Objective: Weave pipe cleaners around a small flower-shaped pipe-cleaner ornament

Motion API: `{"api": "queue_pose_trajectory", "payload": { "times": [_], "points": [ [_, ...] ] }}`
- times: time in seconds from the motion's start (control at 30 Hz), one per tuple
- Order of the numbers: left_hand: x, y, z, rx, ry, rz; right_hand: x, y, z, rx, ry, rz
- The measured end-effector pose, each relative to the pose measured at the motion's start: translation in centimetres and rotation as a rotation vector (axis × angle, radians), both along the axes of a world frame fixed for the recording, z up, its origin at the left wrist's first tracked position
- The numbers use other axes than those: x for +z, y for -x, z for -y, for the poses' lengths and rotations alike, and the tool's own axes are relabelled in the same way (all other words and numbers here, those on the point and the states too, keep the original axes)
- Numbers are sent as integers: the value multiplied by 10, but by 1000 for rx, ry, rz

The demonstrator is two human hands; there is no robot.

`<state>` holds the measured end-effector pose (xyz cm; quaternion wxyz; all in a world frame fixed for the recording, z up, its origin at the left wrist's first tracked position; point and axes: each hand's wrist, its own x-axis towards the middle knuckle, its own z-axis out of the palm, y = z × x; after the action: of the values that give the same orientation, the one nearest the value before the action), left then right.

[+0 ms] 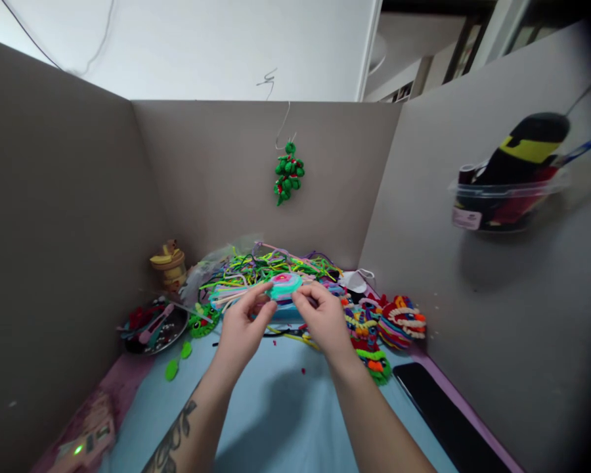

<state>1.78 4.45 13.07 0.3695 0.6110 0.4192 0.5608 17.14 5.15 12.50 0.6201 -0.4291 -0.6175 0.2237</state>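
Note:
Between my hands, above the blue cloth, is a coiled turquoise piece with a pink centre (284, 284), seemingly wound from fuzzy pipe cleaner. My left hand (246, 318) pinches its left edge between thumb and fingers. On the opposite edge, my right hand (322, 316) grips it the same way, fingers curled. Behind the coil spreads a heap of loose pipe cleaners (266, 266) in green, yellow, purple and pale colours.
A dark bowl (160, 335) of small bits stands left, near green pieces (172, 370). Colourful fuzzy bundles (401, 322) and a black phone-like slab (443, 410) lie right. A green ornament (289, 172) hangs on the back panel; a clear bin (507, 203) juts from the right panel.

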Motion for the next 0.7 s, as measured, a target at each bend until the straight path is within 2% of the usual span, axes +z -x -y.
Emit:
{"api": "queue_pose_trajectory", "payload": {
  "times": [0.13,0.23,0.4,0.7],
  "points": [
    [-1,-8,1,-29,90,230,1,3,5,23,8,6],
    [-2,-11,0,1,108,316,3,4,6,25,-1,19],
    [-7,-10,-3,72,113,365,4,5,8,75,-2,14],
    [-7,-5,-5,70,91,306,2,6,7,116,48,-15]
  ]
}}
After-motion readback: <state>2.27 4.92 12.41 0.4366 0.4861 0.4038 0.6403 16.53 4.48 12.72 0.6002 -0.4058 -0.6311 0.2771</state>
